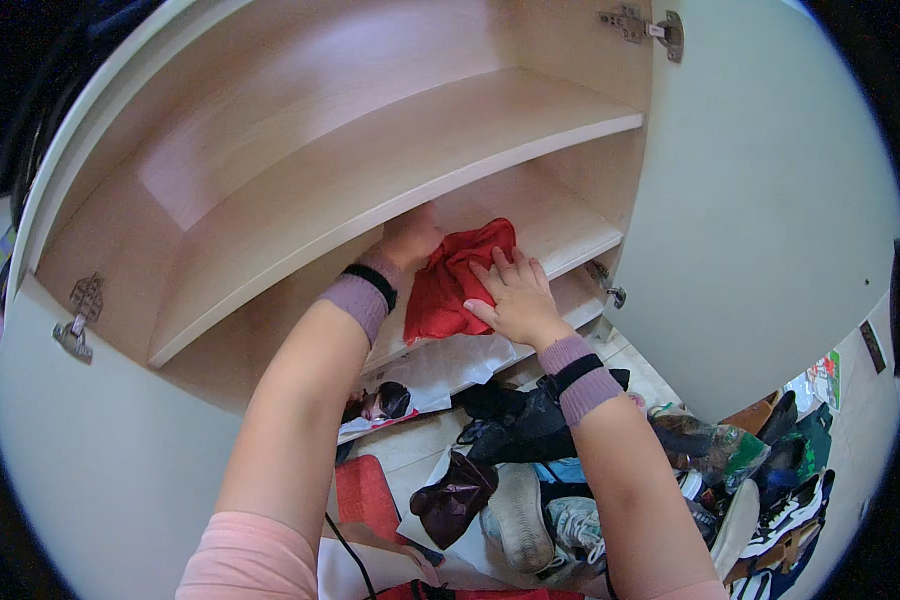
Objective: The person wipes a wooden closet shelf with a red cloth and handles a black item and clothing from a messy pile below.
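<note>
A crumpled red cloth [457, 281] lies on the middle shelf [577, 232] of a pale wooden cabinet and hangs over its front edge. My right hand [521, 296] rests on the cloth's right side with its fingers spread. To the left, my left hand [412, 232] reaches under the upper shelf [397, 180]; it is blurred and partly hidden, beside the cloth's upper left edge. Whether its fingers grip anything cannot be made out. Both wrists wear purple cuffs with black straps.
Two pale cabinet doors [757, 187] stand open on metal hinges [75, 337]. Printed paper [435, 367] lines a lower shelf. On the tiled floor lie many shoes [517, 517], a dark crumpled bag [454, 499], black fabric [521, 424] and a red flat item [367, 491].
</note>
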`<state>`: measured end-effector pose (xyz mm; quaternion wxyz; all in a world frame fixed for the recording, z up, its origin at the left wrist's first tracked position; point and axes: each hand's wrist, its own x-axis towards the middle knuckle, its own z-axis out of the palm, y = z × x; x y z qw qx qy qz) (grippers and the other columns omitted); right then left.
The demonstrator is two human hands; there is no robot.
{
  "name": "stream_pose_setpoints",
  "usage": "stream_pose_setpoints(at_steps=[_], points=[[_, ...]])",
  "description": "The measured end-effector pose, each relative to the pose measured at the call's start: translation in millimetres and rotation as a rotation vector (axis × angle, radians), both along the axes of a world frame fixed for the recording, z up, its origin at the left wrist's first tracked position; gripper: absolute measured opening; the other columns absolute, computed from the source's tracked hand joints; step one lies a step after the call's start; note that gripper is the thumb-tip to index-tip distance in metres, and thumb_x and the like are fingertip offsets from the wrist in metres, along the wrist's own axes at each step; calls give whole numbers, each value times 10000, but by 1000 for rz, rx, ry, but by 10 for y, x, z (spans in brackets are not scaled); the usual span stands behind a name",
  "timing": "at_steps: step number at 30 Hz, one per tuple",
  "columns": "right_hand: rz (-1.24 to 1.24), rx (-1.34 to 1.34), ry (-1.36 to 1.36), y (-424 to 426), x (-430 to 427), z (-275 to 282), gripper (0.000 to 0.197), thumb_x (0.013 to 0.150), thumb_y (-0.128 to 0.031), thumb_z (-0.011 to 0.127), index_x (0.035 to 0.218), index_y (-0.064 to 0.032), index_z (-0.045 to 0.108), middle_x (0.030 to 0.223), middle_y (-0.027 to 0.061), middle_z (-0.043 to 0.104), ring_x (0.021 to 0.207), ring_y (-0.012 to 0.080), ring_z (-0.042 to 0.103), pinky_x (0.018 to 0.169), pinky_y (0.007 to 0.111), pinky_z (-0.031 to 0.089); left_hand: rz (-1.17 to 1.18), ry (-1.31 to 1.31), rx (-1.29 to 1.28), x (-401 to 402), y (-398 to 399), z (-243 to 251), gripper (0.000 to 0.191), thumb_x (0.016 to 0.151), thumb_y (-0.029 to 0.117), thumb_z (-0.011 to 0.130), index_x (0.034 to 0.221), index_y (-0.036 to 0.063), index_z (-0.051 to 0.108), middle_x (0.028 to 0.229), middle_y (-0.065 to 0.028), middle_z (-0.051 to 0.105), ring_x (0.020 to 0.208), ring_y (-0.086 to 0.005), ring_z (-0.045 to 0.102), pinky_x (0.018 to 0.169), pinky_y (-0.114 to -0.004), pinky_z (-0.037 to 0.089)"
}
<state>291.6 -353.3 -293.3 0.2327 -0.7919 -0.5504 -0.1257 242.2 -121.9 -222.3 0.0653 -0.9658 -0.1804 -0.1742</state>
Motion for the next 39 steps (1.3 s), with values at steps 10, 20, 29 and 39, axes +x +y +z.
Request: stream_pose_setpoints(at_steps=[10,20,29,39], points=[[7,60,39,-79,24,16,645,912,-587,483,1415,-184,490,1480,218,399,1391,418,303,1151,547,170,-14,-20,-48,612,397,-69,447,774,328,653,1064,-11,676,1209,-248,604,1161,-379,567,1004,-459,442],[45,91,29,-8,-29,37,649,905,-598,488,1415,-196,493,1471,211,414,1389,414,303,1154,528,166,-105,-212,134,607,1063,-489,225,756,43,589,949,20,703,1123,-228,629,1072,-386,596,927,-457,474],[7,-50,89,-56,119,55,690,862,-568,552,1398,-135,504,1473,207,413,1396,412,288,1164,508,151,-317,-362,67,-1,-1146,-57,249,883,88,518,1057,-50,632,1169,-217,603,1089,-384,566,963,-452,443],[369,763,1194,-951,257,401,511,858,37,605,1347,-95,537,1266,115,498,1091,194,569,920,321,482,-471,-436,81,-706,-1989,-133,420,770,1,597,1184,-64,570,1244,-187,538,1195,-381,512,1018,-482,407]])
